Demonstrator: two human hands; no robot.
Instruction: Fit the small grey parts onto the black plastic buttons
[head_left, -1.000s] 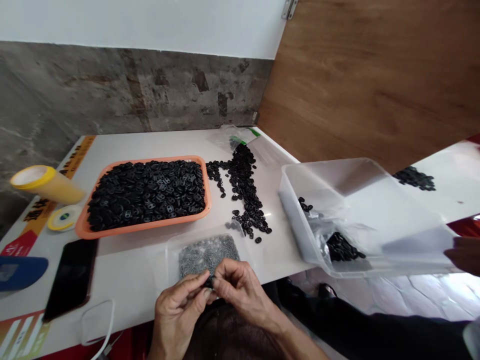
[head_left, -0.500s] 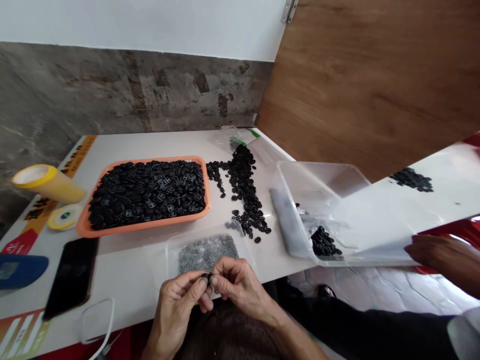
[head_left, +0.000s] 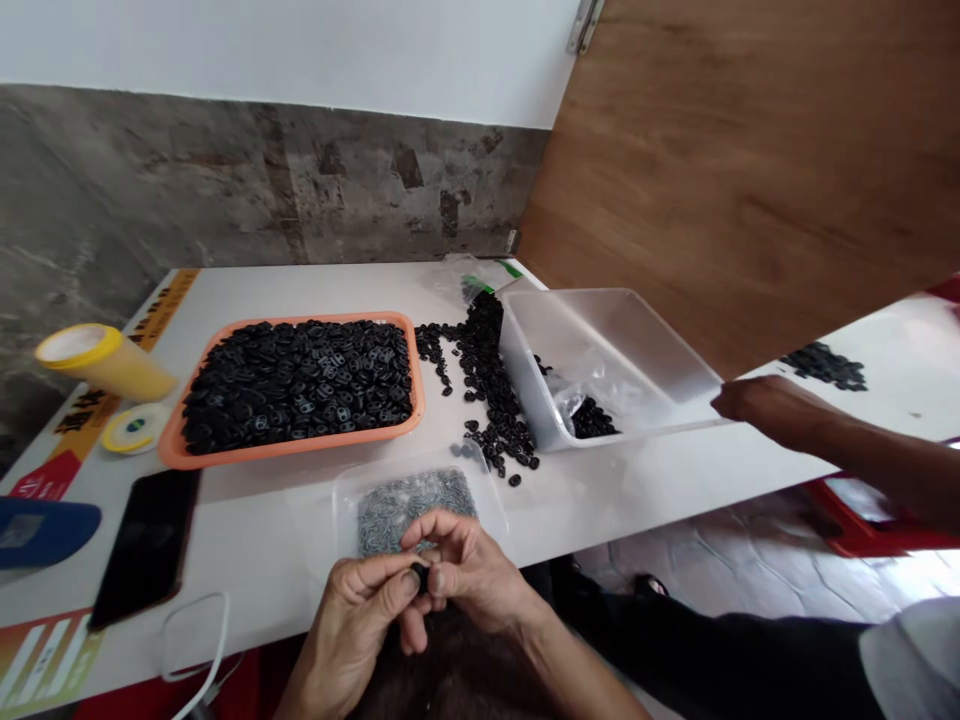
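Observation:
My left hand is closed, pinching a small black plastic piece between thumb and forefinger. Against the piece's other side is the thumb of my right hand, whose fingers curl inward; anything small in them is hidden. Both hands are just over the near edge of a clear shallow tray holding many tiny grey metal parts. Beyond it, an orange basket is heaped with black oval pieces that have two holes. More loose black ovals lie spread over the table to its right.
Another person's hand grips a large clear plastic bin containing a bag and black pieces. At left are a phone, a yellow container, its lid, a blue object and a white cable.
The other person's hand has moved the large clear bin left and farther back, against the loose black ovals. My right forefinger has lifted slightly; both hands stay around the small black piece.

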